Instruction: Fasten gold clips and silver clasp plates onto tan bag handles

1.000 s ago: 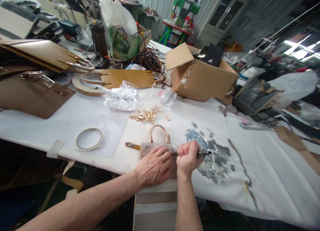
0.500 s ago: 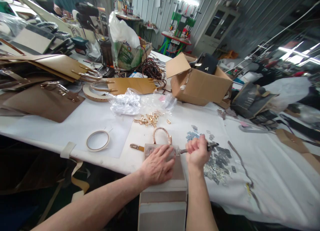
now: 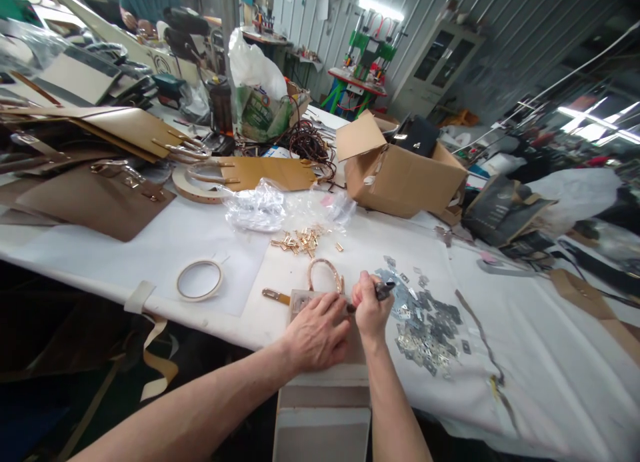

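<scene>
Fingers of the left hand (image 3: 320, 332) lie nearly straight and a little spread on one clear plate (image 3: 299, 301); they rest on it and do not curl around it. Fingers of the right hand (image 3: 373, 315) are clenched around one dark tool (image 3: 385, 290), beside the right end of the plate. The thin part of this tool points to the plate, but I cannot tell if its tip touches. So the plate is directly under the left fingers and just beside the right fist.

On the near side of the plate, one pale bag (image 3: 323, 432) hangs down. To its left, one strap (image 3: 276, 295) with a metal end sticks out, and farther left lies one tape roll (image 3: 213, 294). Right of the plate, metal pieces (image 3: 430, 329) are too many to count; one lies apart. Just beyond the plate stands one looped handle (image 3: 324, 265), then a heap of gold buckles (image 3: 300, 241), also uncountable, with one separate. Farther beyond the plate are crumpled plastic (image 3: 257, 205), one cardboard box (image 3: 405, 182) to the right, and one green machine (image 3: 370, 49).
</scene>
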Tool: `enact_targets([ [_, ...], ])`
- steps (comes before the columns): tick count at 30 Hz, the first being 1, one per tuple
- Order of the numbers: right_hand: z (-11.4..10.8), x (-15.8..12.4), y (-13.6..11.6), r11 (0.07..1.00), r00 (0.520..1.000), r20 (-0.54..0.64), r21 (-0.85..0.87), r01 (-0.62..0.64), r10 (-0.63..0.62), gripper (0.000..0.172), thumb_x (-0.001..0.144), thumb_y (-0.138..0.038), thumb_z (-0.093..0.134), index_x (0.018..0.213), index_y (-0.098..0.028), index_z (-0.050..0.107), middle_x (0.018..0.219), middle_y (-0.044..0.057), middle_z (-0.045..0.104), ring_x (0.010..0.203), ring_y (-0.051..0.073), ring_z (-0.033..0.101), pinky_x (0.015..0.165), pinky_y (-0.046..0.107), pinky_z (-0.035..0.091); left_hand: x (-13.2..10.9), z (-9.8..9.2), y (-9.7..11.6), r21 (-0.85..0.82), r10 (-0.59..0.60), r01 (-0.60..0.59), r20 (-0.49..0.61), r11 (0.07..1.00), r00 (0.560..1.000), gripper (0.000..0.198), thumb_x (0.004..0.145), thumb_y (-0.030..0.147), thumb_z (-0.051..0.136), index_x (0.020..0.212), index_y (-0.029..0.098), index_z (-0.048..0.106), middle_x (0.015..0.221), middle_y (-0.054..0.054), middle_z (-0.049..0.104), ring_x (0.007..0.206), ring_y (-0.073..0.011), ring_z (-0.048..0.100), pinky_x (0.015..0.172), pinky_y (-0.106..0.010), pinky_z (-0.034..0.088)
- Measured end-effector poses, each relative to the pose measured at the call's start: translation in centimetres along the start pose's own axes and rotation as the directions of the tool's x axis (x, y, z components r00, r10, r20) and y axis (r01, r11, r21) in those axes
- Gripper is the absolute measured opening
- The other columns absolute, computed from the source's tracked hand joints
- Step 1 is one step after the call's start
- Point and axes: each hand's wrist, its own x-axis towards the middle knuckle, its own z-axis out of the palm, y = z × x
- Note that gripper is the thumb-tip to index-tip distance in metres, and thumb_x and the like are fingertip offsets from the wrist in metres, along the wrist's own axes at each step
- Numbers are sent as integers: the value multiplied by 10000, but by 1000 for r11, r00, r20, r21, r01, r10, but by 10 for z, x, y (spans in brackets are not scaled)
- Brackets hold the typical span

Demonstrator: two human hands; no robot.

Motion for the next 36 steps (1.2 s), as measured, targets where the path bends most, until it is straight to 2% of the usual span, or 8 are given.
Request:
enact_targets([
  [3,-3,-10,-7,997,997,-28,6,75,-74,506,943,-513,643,606,-238,386,483,-90,351,416,77,347,423,251,303,-2,0,0,4,5,-5,-7,1000,1000,270,945,408,614,1068,173,662,1420,-164,544,1404,-343,419,1173,-470,367],
  [8,-8,-5,-26,943,980,-90,268,195,-177,525,988,-428,594,599,-238,297,489,-116,230,386,53,200,401,242,215,-4,5,-1,11,-15,15,-6,1000,1000,294,914,393,656,1114,178,667,1510,-165,488,1444,-358,374,1181,-495,354],
  [10,-5,-6,-26,950,976,-84,226,216,-202,524,977,-444,604,594,-241,310,482,-112,249,389,58,215,402,248,231,-3,5,-1,1,-13,13,-14,1000,1000,307,915,397,657,1131,179,666,1487,-168,505,1438,-354,381,1179,-495,358],
  [14,0,-12,-16,993,992,-60,35,114,-112,506,956,-479,621,583,-239,377,470,-89,337,397,76,312,412,263,275,-3,3,0,-23,-6,5,-32,1000,999,275,933,402,637,1102,188,673,1412,-159,544,1405,-339,415,1170,-484,377],
  [19,-8,-12,-19,967,981,-111,180,180,-162,511,991,-418,582,596,-239,312,480,-111,259,384,61,247,412,252,251,-4,5,-1,-11,-12,12,-30,1000,999,277,897,394,677,1069,177,677,1471,-171,495,1432,-371,380,1185,-506,357],
  [25,-2,-17,-4,989,984,-113,37,141,-136,523,961,-492,620,592,-236,352,472,-97,329,401,74,330,422,263,292,-4,7,2,-15,-13,12,-51,1000,999,285,932,387,635,1128,182,659,1415,-165,547,1419,-344,428,1202,-485,362],
  [31,-16,-19,-41,923,940,-317,310,229,-127,471,942,-331,622,597,-215,323,502,-110,272,396,48,228,403,232,193,-15,-5,-3,19,-57,60,-136,998,989,508,943,397,650,1374,149,549,1511,-151,530,1460,-319,417,1236,-461,338],
  [36,-14,-33,-61,867,959,-283,472,159,-22,462,990,-417,556,629,-219,346,493,-106,273,380,63,228,391,230,197,-22,-20,-25,-69,-148,140,-140,988,979,325,990,355,628,1286,221,623,1314,-79,676,1316,-260,551,1156,-451,413],
])
